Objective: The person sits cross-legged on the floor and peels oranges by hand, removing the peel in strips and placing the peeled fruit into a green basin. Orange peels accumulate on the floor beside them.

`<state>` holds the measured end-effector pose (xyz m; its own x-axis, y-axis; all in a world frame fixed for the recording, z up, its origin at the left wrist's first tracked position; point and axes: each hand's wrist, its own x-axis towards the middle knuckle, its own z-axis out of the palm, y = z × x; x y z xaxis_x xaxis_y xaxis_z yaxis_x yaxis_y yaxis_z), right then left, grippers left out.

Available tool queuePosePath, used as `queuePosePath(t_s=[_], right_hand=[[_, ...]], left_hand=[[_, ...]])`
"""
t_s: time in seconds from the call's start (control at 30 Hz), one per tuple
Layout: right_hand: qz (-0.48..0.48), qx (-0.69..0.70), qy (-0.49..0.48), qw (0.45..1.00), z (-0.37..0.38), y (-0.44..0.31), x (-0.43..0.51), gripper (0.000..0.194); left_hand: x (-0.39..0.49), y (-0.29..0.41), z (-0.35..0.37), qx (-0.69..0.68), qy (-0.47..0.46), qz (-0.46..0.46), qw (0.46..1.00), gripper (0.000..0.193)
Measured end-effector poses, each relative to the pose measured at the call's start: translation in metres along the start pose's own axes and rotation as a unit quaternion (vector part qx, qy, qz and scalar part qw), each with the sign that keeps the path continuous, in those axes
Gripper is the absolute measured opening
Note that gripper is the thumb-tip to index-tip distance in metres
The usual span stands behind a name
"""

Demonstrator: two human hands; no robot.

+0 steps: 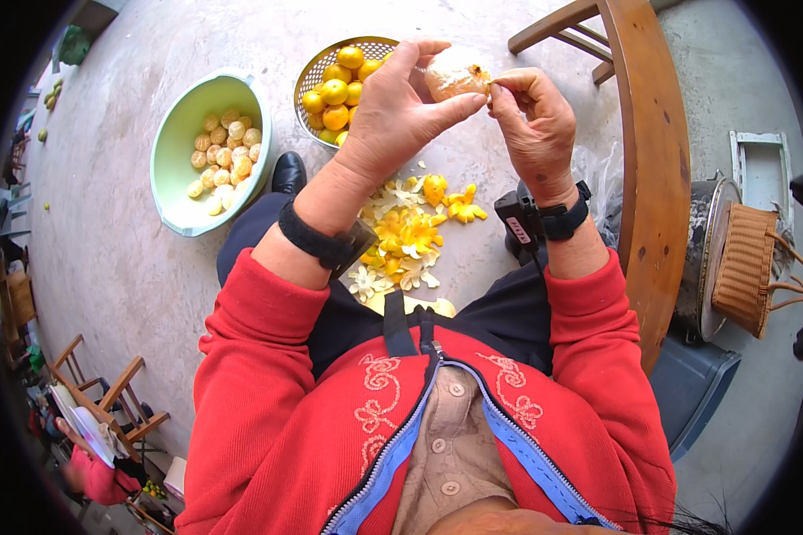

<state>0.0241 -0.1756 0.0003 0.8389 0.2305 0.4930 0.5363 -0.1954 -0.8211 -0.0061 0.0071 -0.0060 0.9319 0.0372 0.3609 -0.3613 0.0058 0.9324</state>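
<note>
Held up above the floor is a peeled mandarin with white pith on it and a small dark spot. My left hand grips it between thumb and fingers. At the fruit's right edge, the thumb and forefinger of my right hand pinch a small bit, apparently pith. Below the hands, a heap of orange mandarin peels lies on the floor between my legs. Beyond my left wrist stands a perforated colander of unpeeled mandarins. A pale green basin to its left contains many peeled mandarins.
A wooden bench runs along my right. Past it are a round metal drum, a wicker basket and a grey bin. A clear plastic bag lies beside the bench. At lower left are wooden chairs and another person.
</note>
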Motion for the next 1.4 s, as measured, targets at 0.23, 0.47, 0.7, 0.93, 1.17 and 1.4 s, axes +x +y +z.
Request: queuePosePath(t_s=[0.23, 0.47, 0.7, 0.93, 1.17, 1.4], right_hand=[[0.015, 0.027, -0.046, 0.998, 0.0, -0.004, -0.004, 0.005], [-0.022, -0.01, -0.188, 0.982, -0.006, -0.008, -0.004, 0.007], [-0.06, 0.045, -0.179, 0.981, -0.016, -0.009, 0.001, 0.003], [0.024, 0.017, -0.152, 0.988, -0.024, -0.009, 0.0, 0.004], [0.039, 0.031, -0.071, 0.996, -0.015, -0.005, -0.003, 0.01], [-0.008, -0.008, -0.061, 0.998, -0.017, -0.001, 0.0, 0.013]], left_hand=[[0.004, 0.009, -0.008, -0.087, 0.036, -0.093, 0.991, 0.063], [0.007, 0.004, -0.014, -0.141, 0.071, -0.093, 0.983, 0.064], [0.005, 0.003, -0.014, -0.138, 0.051, -0.104, 0.984, 0.07], [0.005, 0.009, -0.015, -0.084, 0.002, -0.119, 0.989, 0.074], [0.004, 0.014, -0.012, -0.069, -0.055, -0.122, 0.989, 0.062], [0.002, 0.006, -0.008, -0.007, -0.065, -0.085, 0.994, 0.064]])
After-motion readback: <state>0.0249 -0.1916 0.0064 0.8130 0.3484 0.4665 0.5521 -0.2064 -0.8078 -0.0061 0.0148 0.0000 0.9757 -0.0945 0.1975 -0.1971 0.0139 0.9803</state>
